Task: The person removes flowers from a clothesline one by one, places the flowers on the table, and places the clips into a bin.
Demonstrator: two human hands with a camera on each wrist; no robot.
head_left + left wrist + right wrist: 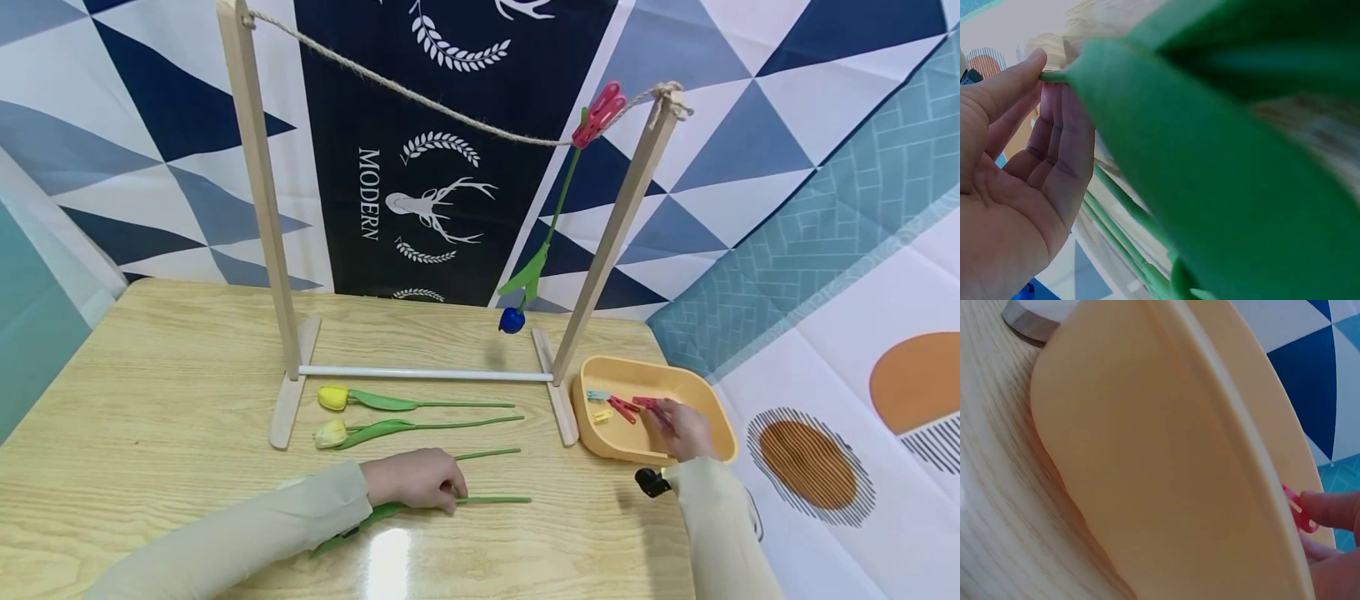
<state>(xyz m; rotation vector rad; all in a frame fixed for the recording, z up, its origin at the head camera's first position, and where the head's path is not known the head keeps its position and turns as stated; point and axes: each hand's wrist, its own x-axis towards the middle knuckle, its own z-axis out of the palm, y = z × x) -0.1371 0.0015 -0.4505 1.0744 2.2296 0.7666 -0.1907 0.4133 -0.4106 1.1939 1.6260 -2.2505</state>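
Note:
My left hand (422, 477) pinches the stem of an artificial tulip (498, 500) low over the table; its bloom is hidden under the forearm. In the left wrist view, thumb and fingertips meet on that stem beside a large green leaf (1185, 162). Inside the yellow basin (600, 450), my right hand (688, 431) holds a red clothespin (1302, 512) between thumb and fingers. More clothespins lie in the basin: a red one (622, 409), a light blue one (597, 395) and a yellow one (602, 417). From the rope (420, 97) hangs a blue tulip (512, 320), head down, clipped by a pink-red clothespin (598, 115).
A wooden frame with a left post (262, 192), a right post (615, 237) and a white crossbar (427, 373) stands behind the flowers. A yellow tulip (333, 397), a pale tulip (331, 433) and another stem (487, 454) lie on the table (187, 400). Patterned cloth hangs behind.

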